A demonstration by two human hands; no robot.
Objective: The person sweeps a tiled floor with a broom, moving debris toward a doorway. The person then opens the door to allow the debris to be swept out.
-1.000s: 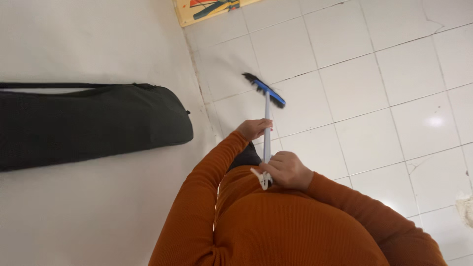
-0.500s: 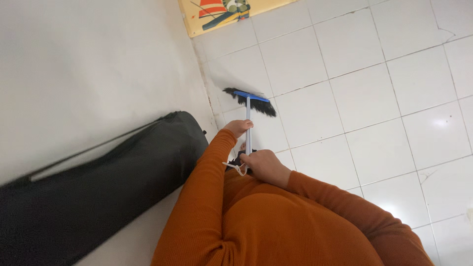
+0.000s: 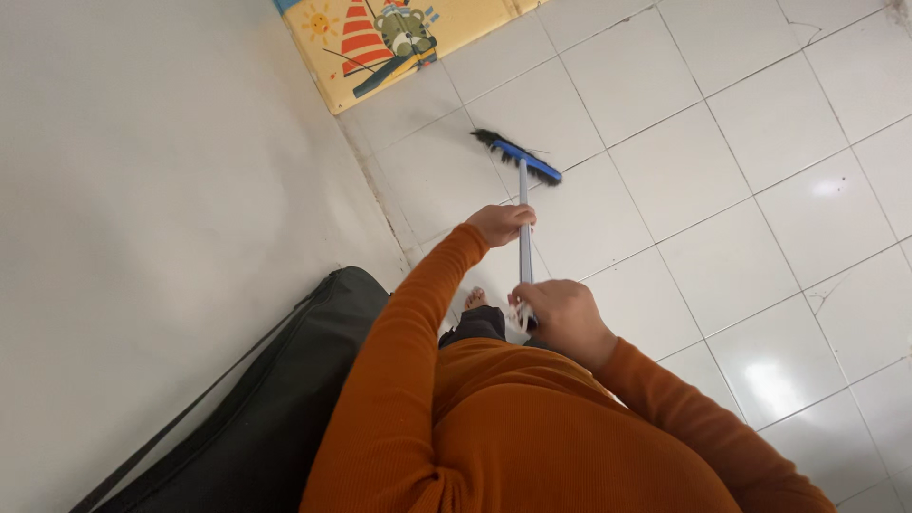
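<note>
While clamped by both hands, the long grey-handled broom with blue head and black bristles (image 3: 522, 204) is held lengthwise away from the body: left hand (image 3: 501, 224) nearer the head on the white tiled floor (image 3: 722, 190), right hand (image 3: 556, 318) at the handle's end.

This looks like a room in a home: a glossy white tiled floor (image 3: 722, 190) meets a plain white wall (image 3: 161, 190), a child's colourful play mat (image 3: 399, 43) with cartoon pictures lies by it, and a dark zipped bag (image 3: 256, 418) rests along the wall.
</note>
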